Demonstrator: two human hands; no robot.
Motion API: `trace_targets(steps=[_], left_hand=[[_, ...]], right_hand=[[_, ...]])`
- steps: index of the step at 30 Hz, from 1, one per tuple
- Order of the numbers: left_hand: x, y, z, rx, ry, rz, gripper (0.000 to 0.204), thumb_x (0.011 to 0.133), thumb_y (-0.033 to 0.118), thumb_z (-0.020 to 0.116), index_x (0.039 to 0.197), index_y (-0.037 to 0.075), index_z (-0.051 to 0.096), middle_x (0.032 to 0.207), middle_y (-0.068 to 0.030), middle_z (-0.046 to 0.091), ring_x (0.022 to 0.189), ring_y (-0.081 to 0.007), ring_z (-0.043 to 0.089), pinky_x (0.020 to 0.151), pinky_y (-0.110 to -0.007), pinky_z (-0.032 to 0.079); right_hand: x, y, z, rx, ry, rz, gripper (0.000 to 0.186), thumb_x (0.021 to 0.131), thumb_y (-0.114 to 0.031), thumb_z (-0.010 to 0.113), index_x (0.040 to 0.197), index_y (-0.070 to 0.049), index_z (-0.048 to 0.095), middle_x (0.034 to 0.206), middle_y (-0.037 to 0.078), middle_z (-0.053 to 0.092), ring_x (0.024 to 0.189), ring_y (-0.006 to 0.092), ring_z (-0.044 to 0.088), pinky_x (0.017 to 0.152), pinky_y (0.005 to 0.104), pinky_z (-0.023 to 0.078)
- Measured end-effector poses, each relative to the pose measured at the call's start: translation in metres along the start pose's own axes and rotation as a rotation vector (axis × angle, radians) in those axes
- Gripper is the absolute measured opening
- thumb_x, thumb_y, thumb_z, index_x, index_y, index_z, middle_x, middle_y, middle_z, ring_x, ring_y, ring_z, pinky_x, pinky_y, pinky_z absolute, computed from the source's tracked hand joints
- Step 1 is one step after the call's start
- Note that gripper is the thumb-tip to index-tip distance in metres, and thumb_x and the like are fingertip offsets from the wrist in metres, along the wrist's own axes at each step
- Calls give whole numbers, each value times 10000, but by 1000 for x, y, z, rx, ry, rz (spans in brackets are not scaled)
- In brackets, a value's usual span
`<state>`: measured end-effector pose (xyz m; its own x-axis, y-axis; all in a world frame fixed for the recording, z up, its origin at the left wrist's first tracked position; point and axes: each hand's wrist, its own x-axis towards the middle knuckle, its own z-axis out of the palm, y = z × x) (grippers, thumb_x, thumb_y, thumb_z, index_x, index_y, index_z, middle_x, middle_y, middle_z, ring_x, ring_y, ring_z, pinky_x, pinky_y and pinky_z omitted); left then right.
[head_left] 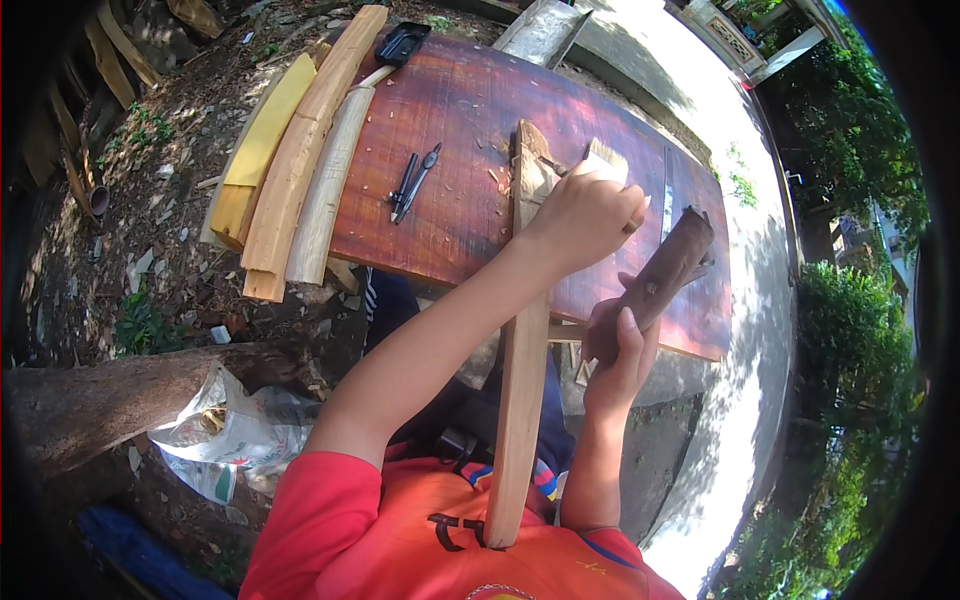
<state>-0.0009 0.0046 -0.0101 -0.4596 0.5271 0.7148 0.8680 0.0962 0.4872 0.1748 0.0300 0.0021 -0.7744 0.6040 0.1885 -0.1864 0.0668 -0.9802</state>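
Note:
My left hand (592,215) is closed round a pale, brush-like tool (606,158) above the far end of a long wooden bar (522,400). That end rests on the reddish wooden table (450,120) and has a cut, uneven surface; the near end reaches my torso. Fingers of my right hand (625,350) wrap around a dark, rough, thick piece of wood (660,275), held upright at a slant over the table's right part. A black compass-like tool (418,180) and a thin metal ruler (668,200) lie on the tabletop, among small wood chips.
Wooden planks (300,150), a yellow strip (265,140), a pale pole (330,185) and a black tray (400,45) lie at the table's left. A log (90,405) and a white sack (225,430) are at lower left. A sunlit path runs along the right, beside greenery.

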Motion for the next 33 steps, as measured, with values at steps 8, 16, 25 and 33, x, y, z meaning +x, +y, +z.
trace_targets(steps=[8, 16, 25, 33], left_hand=[[3, 1, -1, 47, 103, -40, 215, 959, 206, 554, 814, 60, 617, 730, -161, 660, 754, -348, 661, 734, -466, 484], [0, 2, -4, 34, 88, -36, 211, 960, 208, 551, 835, 55, 625, 769, -154, 673, 789, -338, 663, 749, -454, 485], [4, -2, -5, 25, 134, -65, 110, 923, 160, 591, 877, 66, 624, 749, -135, 648, 786, -336, 650, 752, -458, 481], [9, -4, -6, -7, 151, -86, 117, 922, 157, 585, 873, 70, 646, 794, -162, 654, 790, -373, 631, 743, -474, 477]], right_hand=[[-3, -2, -3, 0, -4, 53, 526, 972, -294, 560, 1360, 46, 457, 778, 70, 608, 575, 79, 490, 502, 218, 375], [7, -24, -12, -61, 71, -71, 610, 936, -365, 549, 1353, 72, 459, 768, 75, 597, 581, 95, 503, 489, 225, 384], [16, -55, -23, 164, 431, -547, 657, 997, -469, 480, 1414, 14, 326, 890, 115, 559, 738, 169, 533, 606, 279, 437], [-2, 0, -13, -245, -60, 40, 530, 935, -250, 575, 1346, 63, 457, 887, 54, 579, 758, 112, 511, 713, 247, 411]])
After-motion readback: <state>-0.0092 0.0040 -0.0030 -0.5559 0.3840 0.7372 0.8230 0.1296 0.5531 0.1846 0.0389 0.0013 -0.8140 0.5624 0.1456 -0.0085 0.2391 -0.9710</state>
